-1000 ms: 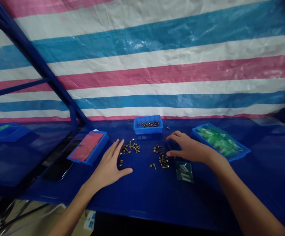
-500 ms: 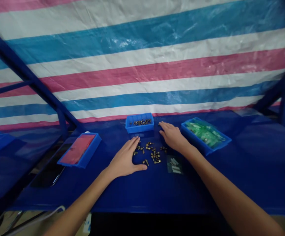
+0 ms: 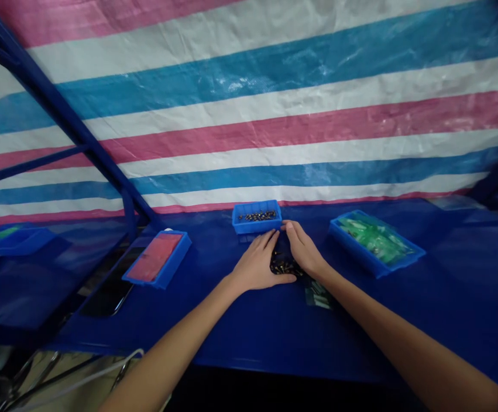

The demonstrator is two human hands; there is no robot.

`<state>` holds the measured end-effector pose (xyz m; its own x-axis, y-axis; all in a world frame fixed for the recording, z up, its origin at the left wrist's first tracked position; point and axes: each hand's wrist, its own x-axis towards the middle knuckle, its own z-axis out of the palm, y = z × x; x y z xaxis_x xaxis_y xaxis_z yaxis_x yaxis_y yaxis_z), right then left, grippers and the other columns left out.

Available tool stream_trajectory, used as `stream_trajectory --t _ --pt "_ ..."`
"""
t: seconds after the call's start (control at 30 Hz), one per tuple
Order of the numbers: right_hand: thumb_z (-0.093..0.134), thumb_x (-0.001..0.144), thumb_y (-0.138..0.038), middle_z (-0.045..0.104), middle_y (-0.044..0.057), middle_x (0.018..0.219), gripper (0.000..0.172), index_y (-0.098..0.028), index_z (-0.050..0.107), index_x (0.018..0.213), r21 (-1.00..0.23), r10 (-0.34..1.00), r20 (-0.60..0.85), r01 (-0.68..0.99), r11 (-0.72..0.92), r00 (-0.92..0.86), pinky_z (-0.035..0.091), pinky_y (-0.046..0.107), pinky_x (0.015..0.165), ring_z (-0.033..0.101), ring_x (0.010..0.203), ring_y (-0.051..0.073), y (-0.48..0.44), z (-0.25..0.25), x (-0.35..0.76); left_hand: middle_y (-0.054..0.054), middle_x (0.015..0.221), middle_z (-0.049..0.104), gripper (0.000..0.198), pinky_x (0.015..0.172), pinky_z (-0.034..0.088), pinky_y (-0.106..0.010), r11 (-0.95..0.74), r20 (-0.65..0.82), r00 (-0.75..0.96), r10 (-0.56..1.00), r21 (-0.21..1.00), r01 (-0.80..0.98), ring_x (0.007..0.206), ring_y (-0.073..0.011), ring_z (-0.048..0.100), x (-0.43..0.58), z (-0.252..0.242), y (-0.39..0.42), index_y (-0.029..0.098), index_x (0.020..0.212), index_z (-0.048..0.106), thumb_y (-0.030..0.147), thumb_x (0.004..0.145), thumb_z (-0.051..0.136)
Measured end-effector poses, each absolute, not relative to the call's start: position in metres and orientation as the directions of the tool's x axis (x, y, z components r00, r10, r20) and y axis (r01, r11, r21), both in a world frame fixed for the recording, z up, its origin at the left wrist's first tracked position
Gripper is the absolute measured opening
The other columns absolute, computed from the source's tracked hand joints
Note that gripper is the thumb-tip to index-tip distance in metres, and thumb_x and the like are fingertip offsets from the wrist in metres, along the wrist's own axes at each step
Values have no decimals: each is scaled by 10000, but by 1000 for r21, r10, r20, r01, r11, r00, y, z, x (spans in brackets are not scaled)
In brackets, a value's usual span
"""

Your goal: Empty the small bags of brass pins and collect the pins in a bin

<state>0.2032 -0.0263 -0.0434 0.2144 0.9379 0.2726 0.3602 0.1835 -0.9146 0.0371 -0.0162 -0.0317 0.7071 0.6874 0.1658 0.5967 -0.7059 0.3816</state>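
Several small brass-coloured screws (image 3: 282, 266) lie bunched in a pile on the blue table (image 3: 249, 332). My left hand (image 3: 259, 264) rests flat on the table at the pile's left side, fingers stretched forward. My right hand (image 3: 303, 249) lies at the pile's right side, fingers straight and together. The two hands cup the pile between them, fingertips nearly meeting just in front of a small blue bin (image 3: 257, 217) that holds more screws. Neither hand grips anything.
A blue tray with a red sheet (image 3: 156, 258) sits to the left, beside a dark phone-like slab (image 3: 107, 297). A blue tray of green packets (image 3: 375, 242) stands at the right. A small clear bag (image 3: 316, 294) lies under my right wrist. A striped tarp backs the table.
Both hands have swept inward across the table, pushing the scattered screws together into one pile between them. The hands are now almost touching.
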Motion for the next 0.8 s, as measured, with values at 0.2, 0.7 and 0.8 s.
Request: stream_trajectory --t 0.2,0.7,0.8 --pt "365 906 -623 629 60 1166 483 -246 551 1143 -990 916 111 -40 137 385 400 383 1044 569 1150 218 -19 -51 196 -86 1565 253 1123 1150 297 -460 -761 184 773 607 414 499 1431 -301 249 50 -26 -5 248 1513 208 757 622 664" --pt "486 863 -454 658 41 894 281 -219 613 950 -986 869 152 15 164 471 481 282 670 619 809 169 -10 -22 242 -90 1509 372 936 1143 300 -438 -847 153 905 398 439 298 1385 -291 348 81 -20 12 249 1425 412 759 669 625" --pt "495 860 -440 668 46 837 279 -205 634 919 -983 876 183 53 178 446 477 282 657 618 788 172 -12 -19 243 -66 1487 413 780 1101 363 -421 -834 131 925 357 490 253 1330 -277 432 90 -21 18 277 1342 520 729 713 612"
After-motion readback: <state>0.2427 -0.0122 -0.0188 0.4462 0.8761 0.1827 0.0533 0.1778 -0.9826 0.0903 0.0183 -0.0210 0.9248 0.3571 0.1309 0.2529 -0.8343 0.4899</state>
